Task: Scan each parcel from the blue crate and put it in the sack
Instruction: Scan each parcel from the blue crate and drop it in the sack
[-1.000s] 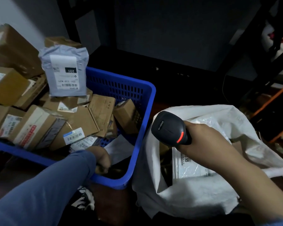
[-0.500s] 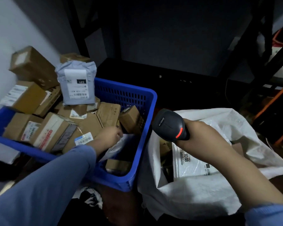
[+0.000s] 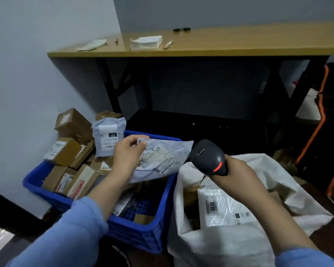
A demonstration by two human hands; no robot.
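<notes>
My left hand pinches a flat pale grey mailer parcel by its upper left edge and holds it above the blue crate. The crate holds several brown boxes and an upright grey bag parcel. My right hand grips a black barcode scanner with a red light, just right of the held mailer. Below that hand the white sack stands open, with a white bubble mailer marked 1018 and brown boxes inside.
A wooden table with black legs stands behind the crate, carrying papers and small items. A grey wall runs along the left. A dark bag with orange trim stands at the right edge.
My left hand has come up out of the crate holding the pale grey mailer. The scanner hand stayed over the sack. The view has tilted upward, revealing the table.
</notes>
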